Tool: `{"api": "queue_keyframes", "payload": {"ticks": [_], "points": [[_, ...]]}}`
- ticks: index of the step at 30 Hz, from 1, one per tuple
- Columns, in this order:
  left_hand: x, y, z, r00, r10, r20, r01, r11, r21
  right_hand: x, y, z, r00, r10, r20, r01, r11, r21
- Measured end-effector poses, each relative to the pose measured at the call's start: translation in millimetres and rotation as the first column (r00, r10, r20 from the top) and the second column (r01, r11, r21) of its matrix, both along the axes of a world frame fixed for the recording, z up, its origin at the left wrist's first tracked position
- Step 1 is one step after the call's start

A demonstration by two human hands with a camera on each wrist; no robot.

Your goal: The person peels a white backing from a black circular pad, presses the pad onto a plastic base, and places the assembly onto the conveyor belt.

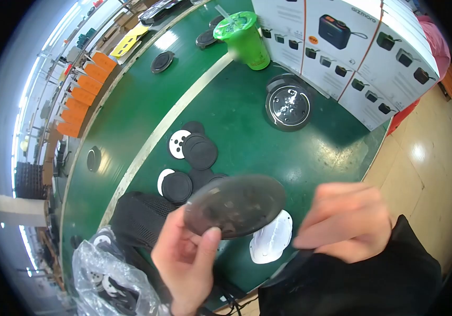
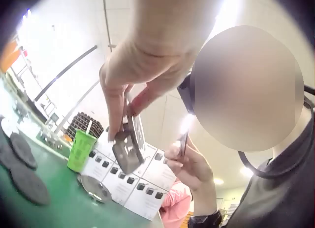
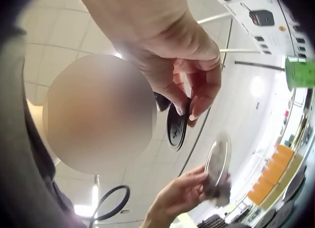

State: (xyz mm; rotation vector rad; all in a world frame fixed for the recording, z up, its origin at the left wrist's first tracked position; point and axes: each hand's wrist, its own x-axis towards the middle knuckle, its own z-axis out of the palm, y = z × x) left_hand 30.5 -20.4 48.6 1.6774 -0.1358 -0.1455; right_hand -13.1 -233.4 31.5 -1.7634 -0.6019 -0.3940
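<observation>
While pinching large disc in left hand, small disc in right hand — hold lightly, edgewise only.

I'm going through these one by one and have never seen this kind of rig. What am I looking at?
No machine here, just someone working bare-handed. One view comes from a head-worn camera looking down; the other two come from a camera on each wrist. The left hand holds a round dark part; the right hand pinches a small black disc, clearest in the right wrist view. On the green table lie round black pads and a white moulded piece, with a green cup standing behind.
</observation>
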Motion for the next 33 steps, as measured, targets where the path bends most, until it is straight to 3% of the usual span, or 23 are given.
{"api": "queue_keyframes", "payload": {"ticks": [1, 3, 4, 7, 8, 10, 13, 14, 16, 17, 20, 22, 23, 25, 27, 33], "points": [[-4, -5, -5, 0.989, -0.03, 0.143, 0.024, 0.999, 0.045, 4, 9, -10, 0.999, 0.02, 0.042, -0.021, 0.999, 0.041], [-15, -10, -4, 1.0, -0.009, 0.01, 0.009, 1.0, -0.005, 6, 22, -13, 0.995, -0.084, 0.058, 0.083, 0.996, 0.028], [-19, -9, -11, 1.0, 0.006, 0.023, -0.005, 0.999, -0.045, 6, 23, -12, 0.989, -0.113, 0.095, 0.114, 0.994, -0.002], [-22, 2, -2, 0.948, -0.318, 0.013, 0.317, 0.94, -0.124, 6, 25, -12, 0.964, -0.164, 0.21, 0.182, 0.981, -0.072], [-23, 1, -5, 0.951, -0.299, 0.078, 0.309, 0.936, -0.168, 5, 26, -15, 0.954, -0.169, 0.248, 0.194, 0.977, -0.082], [-34, -18, 10, 0.984, -0.027, -0.177, -0.022, 0.964, -0.267, 4, 26, -12, 0.924, -0.184, 0.335, 0.239, 0.962, -0.131], [-18, -14, -12, 0.972, -0.105, 0.21, 0.146, 0.97, -0.192, 1, 32, -8, 0.864, -0.226, 0.451, 0.326, 0.932, -0.158], [-40, -25, -5, 0.997, 0.075, 0.036, -0.06, 0.949, -0.31, 2, 43, -5, 0.793, -0.348, 0.5, 0.446, 0.891, -0.088], [-26, -6, -29, 0.933, -0.142, 0.332, 0.224, 0.949, -0.224, 4, 40, -6, 0.792, -0.318, 0.521, 0.407, 0.911, -0.062], [-19, 4, -41, 0.854, -0.238, 0.463, 0.352, 0.919, -0.176, 1, 47, -8, 0.801, -0.382, 0.462, 0.434, 0.901, -0.006], [-23, 5, -40, 0.86, -0.231, 0.456, 0.345, 0.92, -0.185, -8, 64, -10, 0.828, -0.518, 0.215, 0.491, 0.855, 0.169], [-23, 5, -42, 0.86, -0.22, 0.46, 0.352, 0.909, -0.222, -9, 56, -5, 0.863, -0.444, 0.24, 0.437, 0.895, 0.084], [-23, 4, -43, 0.857, -0.216, 0.468, 0.359, 0.901, -0.242, -8, 38, -1, 0.873, -0.328, 0.361, 0.378, 0.923, -0.073], [-21, -1, -44, 0.843, -0.205, 0.497, 0.382, 0.878, -0.287, -6, 34, 1, 0.844, -0.262, 0.467, 0.363, 0.921, -0.139], [-24, -5, -48, 0.84, -0.174, 0.514, 0.383, 0.862, -0.334, -4, 46, 1, 0.803, -0.367, 0.47, 0.412, 0.911, 0.007], [-10, 24, -28, 0.76, -0.513, 0.399, 0.592, 0.8, -0.099, -9, 51, -6, 0.818, -0.381, 0.431, 0.37, 0.922, 0.113]]}}
